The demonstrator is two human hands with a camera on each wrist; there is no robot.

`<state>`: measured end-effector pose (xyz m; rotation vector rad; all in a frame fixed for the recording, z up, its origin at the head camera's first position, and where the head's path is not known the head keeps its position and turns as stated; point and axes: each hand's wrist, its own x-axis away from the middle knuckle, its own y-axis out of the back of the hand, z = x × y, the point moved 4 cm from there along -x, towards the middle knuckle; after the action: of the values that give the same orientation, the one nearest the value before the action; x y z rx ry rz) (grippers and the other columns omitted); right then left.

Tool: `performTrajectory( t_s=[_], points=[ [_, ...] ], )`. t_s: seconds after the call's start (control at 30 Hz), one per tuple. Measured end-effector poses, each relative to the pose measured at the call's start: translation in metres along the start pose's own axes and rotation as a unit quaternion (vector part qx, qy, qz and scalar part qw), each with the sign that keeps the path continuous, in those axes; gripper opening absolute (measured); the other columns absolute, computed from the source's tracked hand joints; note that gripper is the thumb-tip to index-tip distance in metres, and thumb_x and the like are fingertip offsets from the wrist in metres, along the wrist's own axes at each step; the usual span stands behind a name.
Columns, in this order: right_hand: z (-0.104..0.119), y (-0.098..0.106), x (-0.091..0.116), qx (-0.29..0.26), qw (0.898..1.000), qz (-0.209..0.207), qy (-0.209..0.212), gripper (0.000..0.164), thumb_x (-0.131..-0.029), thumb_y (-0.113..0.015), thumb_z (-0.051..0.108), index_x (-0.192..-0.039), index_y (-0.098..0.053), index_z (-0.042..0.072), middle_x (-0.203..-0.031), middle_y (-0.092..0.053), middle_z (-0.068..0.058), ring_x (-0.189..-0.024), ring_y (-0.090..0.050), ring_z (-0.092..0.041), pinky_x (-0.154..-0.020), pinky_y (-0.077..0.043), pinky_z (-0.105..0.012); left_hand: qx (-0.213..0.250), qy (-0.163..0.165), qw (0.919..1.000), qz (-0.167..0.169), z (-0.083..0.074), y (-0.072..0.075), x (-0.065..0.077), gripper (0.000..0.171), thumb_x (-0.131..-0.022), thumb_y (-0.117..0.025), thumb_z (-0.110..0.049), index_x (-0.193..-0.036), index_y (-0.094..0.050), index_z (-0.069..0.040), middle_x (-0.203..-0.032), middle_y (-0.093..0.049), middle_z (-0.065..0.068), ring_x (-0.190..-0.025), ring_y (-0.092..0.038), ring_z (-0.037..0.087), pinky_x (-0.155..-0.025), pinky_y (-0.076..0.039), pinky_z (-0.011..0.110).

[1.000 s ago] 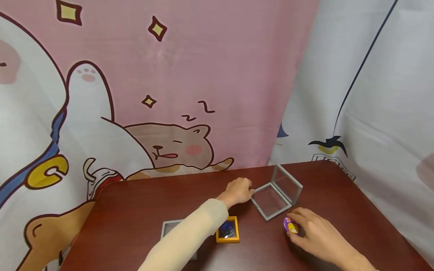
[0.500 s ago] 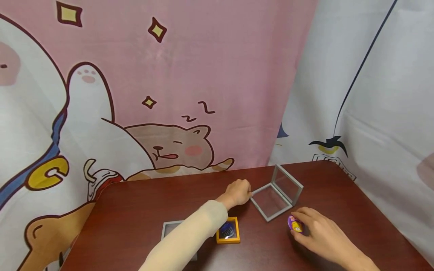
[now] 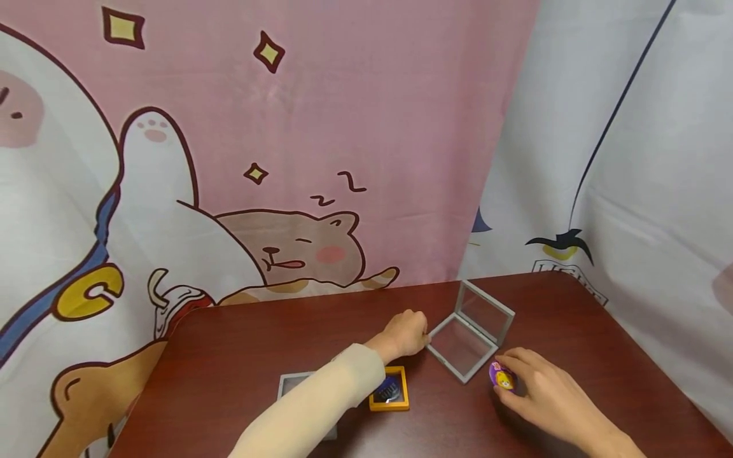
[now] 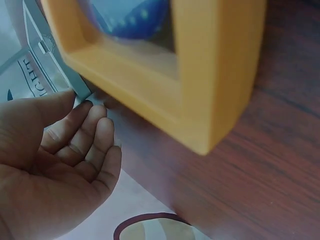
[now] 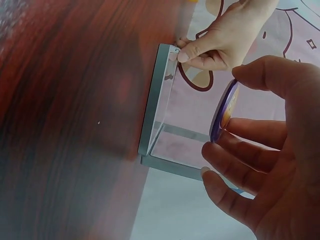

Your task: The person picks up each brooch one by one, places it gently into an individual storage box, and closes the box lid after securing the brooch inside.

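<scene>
A grey hinged display frame (image 3: 481,366) with clear panes stands open on the table, one half flat and the other raised. My left hand (image 3: 405,333) pinches the flat half's left corner between thumb and fingers, as the left wrist view also shows. To the right of the frame, my right hand (image 3: 541,389) grips a round purple badge (image 3: 503,378) with a yellow character on it. Thumb and fingers hold the badge (image 5: 223,112) by its edge in the right wrist view, apart from the grey frame (image 5: 151,107).
Under my left forearm lies an orange frame (image 3: 404,387) with a dark blue item behind its pane. A second grey frame (image 3: 281,386) is partly hidden by the sleeve (image 3: 317,394). Behind the reddish-brown table (image 3: 246,343) hangs a cartoon curtain (image 3: 401,127).
My right hand has carried the badge slightly to the right, away from the grey frame. The frame has turned a little, its near corner shifting toward me, with my left hand still on it.
</scene>
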<state>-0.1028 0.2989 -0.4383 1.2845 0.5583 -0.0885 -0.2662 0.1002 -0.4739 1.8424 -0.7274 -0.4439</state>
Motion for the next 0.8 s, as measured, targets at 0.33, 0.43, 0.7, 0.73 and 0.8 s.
performTrajectory(
  t_s=[0.33, 0.43, 0.7, 0.73, 0.8],
  points=[
    [-0.002, -0.003, -0.004, 0.001, 0.999, -0.031, 0.011, 0.05, -0.069, -0.093, 0.026, -0.111, -0.076, 0.006, -0.111, -0.07, -0.001, -0.101, -0.067, -0.02, -0.078, -0.057, -0.046, -0.045, -0.024, 0.9987, 0.003, -0.009, 0.002, 0.015, 0.047, -0.099, -0.073, -0.019, -0.057, -0.053, -0.015, -0.051, -0.038, -0.008, -0.052, -0.044, 0.009, -0.053, -0.038, 0.026],
    [-0.003, -0.004, -0.006, -0.005, 0.999, -0.033, 0.014, 0.052, -0.068, -0.093, 0.026, -0.113, -0.075, 0.005, -0.111, -0.069, -0.003, -0.1, -0.067, -0.023, -0.078, -0.056, -0.046, -0.061, -0.03, 0.9976, 0.005, -0.011, 0.001, 0.017, 0.043, -0.099, -0.074, -0.02, -0.059, -0.058, -0.016, -0.053, -0.047, -0.008, -0.054, -0.05, 0.009, -0.056, -0.042, 0.026],
    [-0.007, -0.009, -0.01, -0.009, 1.0, -0.03, 0.007, 0.051, -0.068, -0.094, 0.025, -0.112, -0.075, 0.006, -0.11, -0.069, -0.002, -0.097, -0.066, -0.022, -0.078, -0.057, -0.046, -0.116, -0.066, 0.9909, 0.007, -0.021, -0.001, 0.026, 0.025, -0.099, -0.074, -0.021, -0.074, -0.068, -0.016, -0.066, -0.062, -0.008, -0.059, -0.057, 0.008, -0.063, -0.05, 0.026],
    [-0.007, -0.01, -0.011, -0.009, 0.999, -0.032, 0.008, 0.051, -0.068, -0.094, 0.025, -0.112, -0.075, 0.006, -0.11, -0.069, -0.001, -0.097, -0.066, -0.022, -0.078, -0.057, -0.046, -0.121, -0.067, 0.9904, 0.008, -0.021, -0.002, 0.027, 0.026, -0.099, -0.073, -0.022, -0.075, -0.068, -0.016, -0.066, -0.062, -0.008, -0.06, -0.057, 0.008, -0.064, -0.05, 0.026],
    [-0.007, -0.011, -0.013, -0.011, 0.999, -0.034, 0.01, 0.051, -0.068, -0.093, 0.025, -0.112, -0.075, 0.006, -0.111, -0.069, -0.001, -0.097, -0.066, -0.022, -0.078, -0.057, -0.046, -0.125, -0.067, 0.9898, 0.01, -0.022, -0.004, 0.028, 0.026, -0.099, -0.074, -0.023, -0.075, -0.068, -0.017, -0.066, -0.062, -0.008, -0.061, -0.058, 0.008, -0.066, -0.05, 0.026]
  ],
)
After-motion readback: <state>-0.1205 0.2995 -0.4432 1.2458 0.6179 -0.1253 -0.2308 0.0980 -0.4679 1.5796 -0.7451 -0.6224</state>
